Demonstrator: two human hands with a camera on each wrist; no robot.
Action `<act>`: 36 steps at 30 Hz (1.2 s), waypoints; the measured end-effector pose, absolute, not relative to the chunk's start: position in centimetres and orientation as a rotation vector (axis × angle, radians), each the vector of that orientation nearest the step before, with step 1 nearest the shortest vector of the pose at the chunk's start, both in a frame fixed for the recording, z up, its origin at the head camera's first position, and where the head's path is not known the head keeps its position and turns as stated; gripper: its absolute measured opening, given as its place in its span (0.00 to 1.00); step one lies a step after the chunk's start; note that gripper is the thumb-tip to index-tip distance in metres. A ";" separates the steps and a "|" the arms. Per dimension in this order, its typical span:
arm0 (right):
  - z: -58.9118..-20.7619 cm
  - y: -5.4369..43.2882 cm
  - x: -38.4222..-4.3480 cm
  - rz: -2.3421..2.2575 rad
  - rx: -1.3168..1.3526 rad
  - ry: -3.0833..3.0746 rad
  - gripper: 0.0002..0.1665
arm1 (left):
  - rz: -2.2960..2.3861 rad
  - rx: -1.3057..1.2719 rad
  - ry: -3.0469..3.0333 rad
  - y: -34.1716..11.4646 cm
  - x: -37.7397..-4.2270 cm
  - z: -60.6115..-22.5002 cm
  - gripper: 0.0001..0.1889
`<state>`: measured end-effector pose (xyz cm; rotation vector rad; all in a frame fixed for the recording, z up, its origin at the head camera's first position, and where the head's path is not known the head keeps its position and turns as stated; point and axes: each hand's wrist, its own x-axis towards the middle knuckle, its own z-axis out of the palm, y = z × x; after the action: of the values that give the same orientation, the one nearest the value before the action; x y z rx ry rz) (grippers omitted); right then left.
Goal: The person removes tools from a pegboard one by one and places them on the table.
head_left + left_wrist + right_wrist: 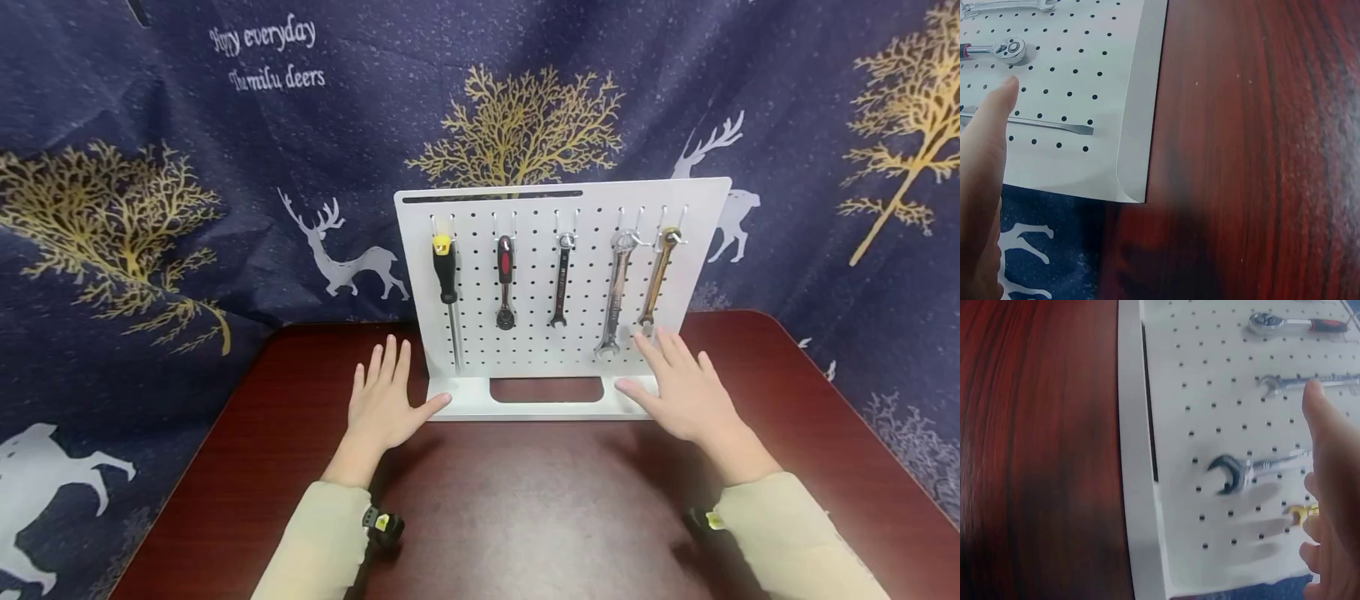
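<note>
A white pegboard stand (536, 350) is upright on the table, tools hanging from its hooks. From left to right hang a screwdriver (445, 271) with a black and yellow handle, a ratchet wrench (506, 279) with a red and black handle, a small combination wrench (561, 279), a large combination wrench (617, 292) and a gold-toned wrench (659, 275). My left hand (384, 408) is spread, fingers straight, by the board's lower left corner. At the lower right, my right hand (686, 396) is likewise spread, its fingertips overlapping the gold-toned wrench's lower end in the head view. Both hold nothing.
The dark red wooden table (540, 500) extends in front of the stand and to both sides. Behind it hangs a dark blue cloth (360, 133) printed with gold trees and white deer. A cutout (546, 390) opens in the stand's base.
</note>
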<state>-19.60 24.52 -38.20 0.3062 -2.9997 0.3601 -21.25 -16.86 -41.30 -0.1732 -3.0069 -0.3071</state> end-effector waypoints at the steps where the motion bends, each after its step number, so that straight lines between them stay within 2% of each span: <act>1: -38.2 24.3 -19.6 0.379 0.314 -2.993 0.49 | -0.319 -0.173 -3.003 -16.8 -21.3 -41.3 0.59; 14: -38.7 20.6 -20.3 0.576 0.439 -2.878 0.46 | -0.494 -0.134 -2.877 -16.3 -22.0 -41.2 0.51; 28: -39.5 15.9 -21.0 0.856 0.485 -2.646 0.32 | -0.832 -0.112 -2.658 -15.6 -23.7 -40.6 0.39; 36: -39.7 12.8 -21.7 0.975 0.482 -2.621 0.29 | -1.055 -0.099 -2.603 -14.8 -24.7 -40.2 0.36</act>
<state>-21.66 12.80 -39.67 0.4819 -2.6211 0.9748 -24.70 -14.81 -40.21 -0.0991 -2.6030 -1.0546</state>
